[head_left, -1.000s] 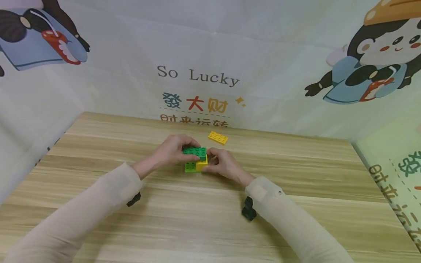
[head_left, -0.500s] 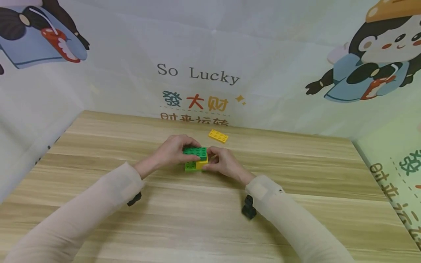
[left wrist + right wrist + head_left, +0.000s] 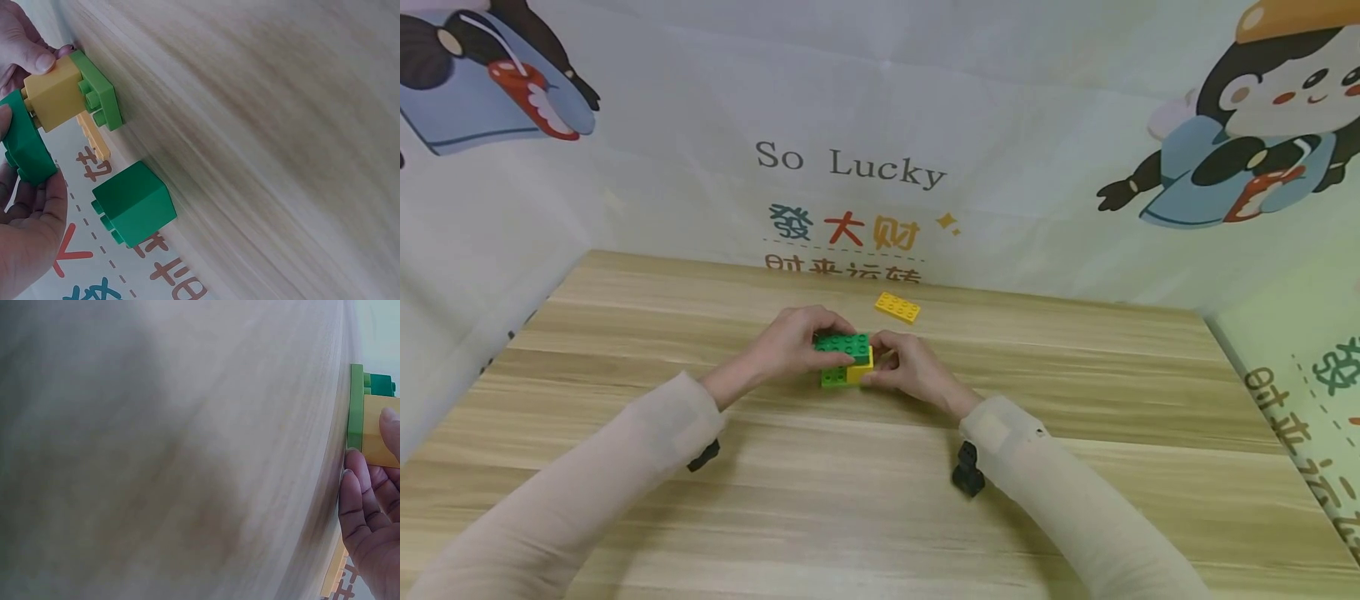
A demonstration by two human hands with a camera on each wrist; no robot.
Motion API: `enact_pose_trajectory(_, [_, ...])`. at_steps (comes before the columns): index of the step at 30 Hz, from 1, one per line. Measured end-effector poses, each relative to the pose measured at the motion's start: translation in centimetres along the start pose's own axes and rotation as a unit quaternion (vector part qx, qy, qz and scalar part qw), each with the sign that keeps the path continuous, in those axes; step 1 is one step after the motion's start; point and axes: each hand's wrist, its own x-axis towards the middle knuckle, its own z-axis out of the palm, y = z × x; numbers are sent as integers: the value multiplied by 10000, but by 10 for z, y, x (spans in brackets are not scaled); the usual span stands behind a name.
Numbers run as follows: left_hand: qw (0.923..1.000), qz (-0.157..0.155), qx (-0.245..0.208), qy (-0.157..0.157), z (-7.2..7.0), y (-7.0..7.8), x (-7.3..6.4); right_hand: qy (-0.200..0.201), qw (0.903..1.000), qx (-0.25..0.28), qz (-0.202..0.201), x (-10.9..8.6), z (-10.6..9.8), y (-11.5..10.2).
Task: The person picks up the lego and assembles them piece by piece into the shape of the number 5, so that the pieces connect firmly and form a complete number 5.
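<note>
My left hand (image 3: 801, 340) pinches a dark green brick (image 3: 842, 347), thumb on the near side and fingers behind. It is held just over the yellow brick (image 3: 859, 374); in the left wrist view it tilts, with its edge right by the yellow brick's studs. That yellow brick sits on one part of a light green plate (image 3: 100, 94), whose other studs are bare. My right hand (image 3: 917, 372) holds the yellow brick between thumb and fingers, with fingertips low by the plate in the right wrist view.
A second, chunkier green brick (image 3: 134, 203) stands on the table in the left wrist view, hidden by my left hand in the head view. A flat yellow eight-stud plate (image 3: 897, 307) lies behind the hands. A printed cloth backdrop (image 3: 1022, 233) rises at the table's back edge.
The dark green brick has come slightly lower over the yellow brick. Both hands keep their grips and almost the same places; the head view has tilted a little.
</note>
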Motion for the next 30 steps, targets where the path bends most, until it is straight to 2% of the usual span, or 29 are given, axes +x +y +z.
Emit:
enact_pose_trajectory(6, [10000, 5, -64, 64, 2, -1, -1, 39, 10000, -40, -55, 0, 1, 1])
enact_pose_trajectory(12, [9999, 141, -11, 77, 4, -1, -1, 101, 9998, -100, -125, -1, 1, 0])
enact_pose_trajectory(21, [9997, 214, 46, 89, 3, 2, 0, 69, 9999, 14, -115, -1, 0, 1])
enact_pose_trajectory(30, [9988, 425, 219, 96, 2, 6, 0, 63, 9999, 40, -111, -2, -1, 0])
